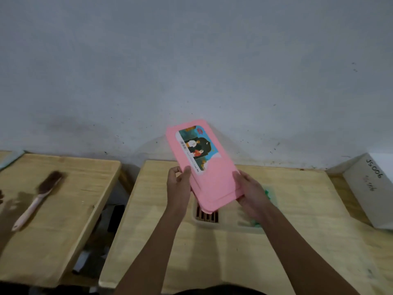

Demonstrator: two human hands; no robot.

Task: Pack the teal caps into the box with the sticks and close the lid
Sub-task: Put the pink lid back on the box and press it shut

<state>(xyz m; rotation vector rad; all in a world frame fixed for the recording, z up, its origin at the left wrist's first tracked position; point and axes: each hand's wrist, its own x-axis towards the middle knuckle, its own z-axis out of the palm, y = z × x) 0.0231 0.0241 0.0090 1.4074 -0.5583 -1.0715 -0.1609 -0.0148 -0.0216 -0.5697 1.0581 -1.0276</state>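
Note:
A pink lid (212,184) with a colourful picture label is held tilted in the air above a cream box (225,227) on the wooden table. My left hand (178,184) pinches the lid's left edge. My right hand (251,194) grips its right lower edge. Dark sticks (207,216) show in the box's left compartment under the lid. Teal caps (257,223) peek out at the box's right side, mostly hidden by my right hand and forearm.
A white cardboard box (370,188) with handwriting stands at the table's right end. A second wooden table (63,209) on the left carries a brush (38,201). A gap separates the tables. A grey wall (191,71) rises right behind them.

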